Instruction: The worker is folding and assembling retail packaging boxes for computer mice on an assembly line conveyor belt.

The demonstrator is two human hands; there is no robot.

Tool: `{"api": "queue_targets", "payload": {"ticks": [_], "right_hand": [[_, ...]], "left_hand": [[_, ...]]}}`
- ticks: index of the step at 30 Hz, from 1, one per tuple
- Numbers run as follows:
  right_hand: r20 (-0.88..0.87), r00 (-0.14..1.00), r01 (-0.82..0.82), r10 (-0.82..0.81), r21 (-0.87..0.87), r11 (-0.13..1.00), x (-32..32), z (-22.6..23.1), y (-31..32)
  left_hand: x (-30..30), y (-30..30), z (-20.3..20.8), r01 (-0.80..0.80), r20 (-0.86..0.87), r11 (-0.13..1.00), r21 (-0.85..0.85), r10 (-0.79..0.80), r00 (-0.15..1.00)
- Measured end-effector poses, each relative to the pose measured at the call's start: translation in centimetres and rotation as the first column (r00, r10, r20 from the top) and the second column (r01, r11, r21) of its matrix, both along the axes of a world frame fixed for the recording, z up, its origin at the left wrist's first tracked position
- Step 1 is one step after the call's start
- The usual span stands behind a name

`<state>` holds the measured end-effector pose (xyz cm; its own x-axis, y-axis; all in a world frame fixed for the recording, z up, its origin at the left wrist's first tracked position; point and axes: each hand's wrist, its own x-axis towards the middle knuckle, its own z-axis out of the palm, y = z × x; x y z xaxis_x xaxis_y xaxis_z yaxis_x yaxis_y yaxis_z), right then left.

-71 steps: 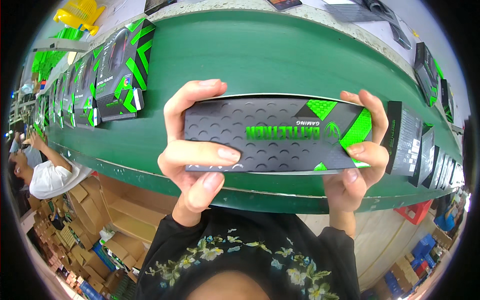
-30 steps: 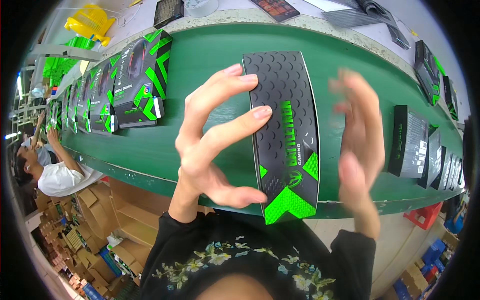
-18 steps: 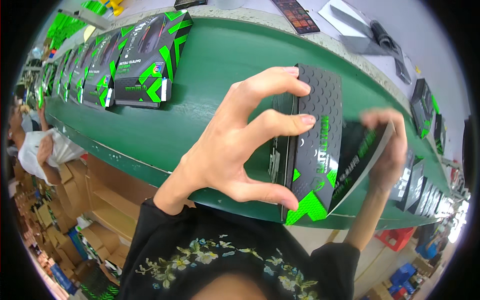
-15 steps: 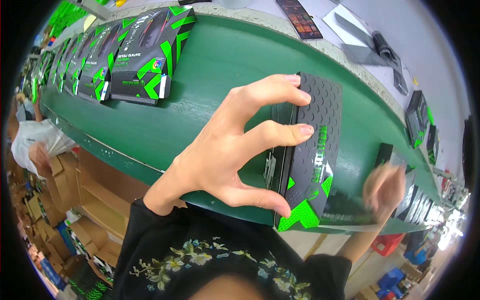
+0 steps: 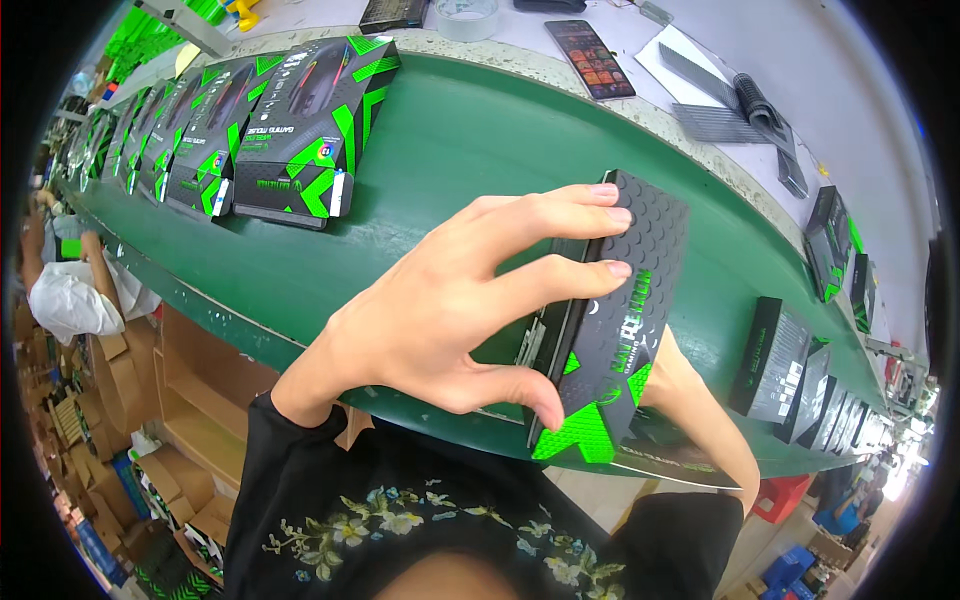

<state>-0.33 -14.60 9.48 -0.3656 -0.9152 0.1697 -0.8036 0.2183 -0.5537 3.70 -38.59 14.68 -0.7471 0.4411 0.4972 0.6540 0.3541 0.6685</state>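
Observation:
A black box with green chevrons and a dimpled narrow side is held over the green conveyor belt, its narrow side facing up. My left hand grips it, fingertips on the far part of that side and thumb at the near corner. My right hand is behind the box's right side, with its fingers hidden. A dark glossy panel extends right from the box's near end, beside my right forearm.
Printed mouse boxes stand in a row at the left. More dark boxes line the belt's right. On the far ledge lie a phone, a tape roll and grey ridged strips. A co-worker in white is at far left.
My right hand has moved left from beside the dark boxes to behind the held box. My left hand and the box have shifted slightly toward me.

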Motion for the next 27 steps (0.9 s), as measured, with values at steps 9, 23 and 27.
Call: {"api": "queue_targets", "payload": {"ticks": [9,23,27], "right_hand": [[0.128,0.991,0.046,-0.027,-0.149,0.988,0.3,0.2,-0.7],[0.615,0.734,0.438,-0.288,-0.104,0.893,-7.3,7.6,-2.3],[0.854,0.512,0.315,-0.095,-0.084,0.945,-7.9,6.3,-2.7]], "left_hand": [[0.1,-1.2,2.0,0.052,0.084,0.983,-0.174,-0.037,0.996],[0.7,1.2,1.0,0.014,0.128,0.985,-0.172,0.008,0.992],[1.0,1.5,1.3,0.024,0.147,0.985,-0.173,0.001,0.989]]}}
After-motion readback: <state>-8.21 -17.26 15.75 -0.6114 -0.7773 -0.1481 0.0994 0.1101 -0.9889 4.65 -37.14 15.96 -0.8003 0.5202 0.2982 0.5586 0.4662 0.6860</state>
